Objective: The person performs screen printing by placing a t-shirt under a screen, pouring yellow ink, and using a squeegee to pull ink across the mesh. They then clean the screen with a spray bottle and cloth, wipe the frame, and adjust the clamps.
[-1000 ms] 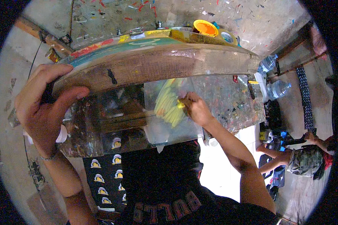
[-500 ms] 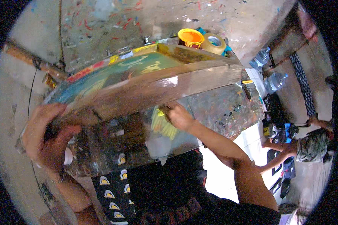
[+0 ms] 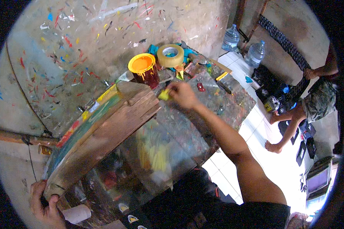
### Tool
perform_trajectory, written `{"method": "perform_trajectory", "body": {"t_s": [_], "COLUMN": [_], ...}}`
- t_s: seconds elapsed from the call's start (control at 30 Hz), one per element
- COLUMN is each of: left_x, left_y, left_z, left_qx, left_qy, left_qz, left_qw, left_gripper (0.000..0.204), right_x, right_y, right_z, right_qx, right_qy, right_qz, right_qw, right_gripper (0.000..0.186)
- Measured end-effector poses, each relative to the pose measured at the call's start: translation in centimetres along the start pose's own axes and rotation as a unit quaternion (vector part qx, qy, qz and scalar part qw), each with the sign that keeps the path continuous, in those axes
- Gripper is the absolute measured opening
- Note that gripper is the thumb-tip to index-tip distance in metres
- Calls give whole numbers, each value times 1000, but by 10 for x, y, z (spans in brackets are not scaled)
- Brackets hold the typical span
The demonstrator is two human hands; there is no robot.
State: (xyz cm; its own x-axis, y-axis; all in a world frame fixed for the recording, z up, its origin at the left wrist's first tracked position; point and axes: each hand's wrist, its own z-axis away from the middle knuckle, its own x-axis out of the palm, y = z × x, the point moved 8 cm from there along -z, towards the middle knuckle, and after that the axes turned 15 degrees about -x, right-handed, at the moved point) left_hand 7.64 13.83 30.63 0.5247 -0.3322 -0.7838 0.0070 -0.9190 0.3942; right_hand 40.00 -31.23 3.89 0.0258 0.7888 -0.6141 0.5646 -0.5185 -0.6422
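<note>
My left hand [image 3: 46,204] grips the near left corner of a screen-printing frame [image 3: 107,133], fingers and thumb around the wood. The frame stands tilted on the table, its green-blue mesh [image 3: 91,119] facing the wall. At the frame's right end, above the tabletop, my right hand [image 3: 182,95] pinches a small crumpled yellow piece [image 3: 164,94]; its material cannot be made out. Below the frame, yellow smears [image 3: 153,150] mark a glassy, paint-stained tabletop [image 3: 187,128]. Just beyond my right hand stands a dark red tub [image 3: 143,72] of orange paint with a yellow rim.
A tape roll [image 3: 171,56] sits by the tub. A yellow-and-black cutter knife [image 3: 223,84] lies near the table's right edge. A white roll [image 3: 77,213] is beside my left hand. On the right, another person's legs [image 3: 286,129] and two water jugs [image 3: 255,55] show.
My right hand has moved up and away from the smeared tabletop to the frame's right end. The frame has swung, its left end coming nearer with my left hand. The view has shifted.
</note>
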Motion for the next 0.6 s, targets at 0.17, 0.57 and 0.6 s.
{"method": "perform_trajectory", "body": {"t_s": [0.17,0.57,0.6], "left_x": [-10,3,3], "left_y": [-11,59,62], "left_z": [-6,-13,-14], "left_qx": [-62,-20,-19], "left_qy": [16,-23,-23], "left_qz": [-81,-90,-92], "left_qw": [995,995,995], "left_gripper": [47,43,42], "right_x": [-49,18,30], "right_y": [65,73,81], "right_z": [-41,-230,-239], "right_qx": [20,-67,-65], "right_qy": [47,-75,-101], "right_qz": [143,426,416], "right_qw": [988,899,901], "right_gripper": [17,29,28]}}
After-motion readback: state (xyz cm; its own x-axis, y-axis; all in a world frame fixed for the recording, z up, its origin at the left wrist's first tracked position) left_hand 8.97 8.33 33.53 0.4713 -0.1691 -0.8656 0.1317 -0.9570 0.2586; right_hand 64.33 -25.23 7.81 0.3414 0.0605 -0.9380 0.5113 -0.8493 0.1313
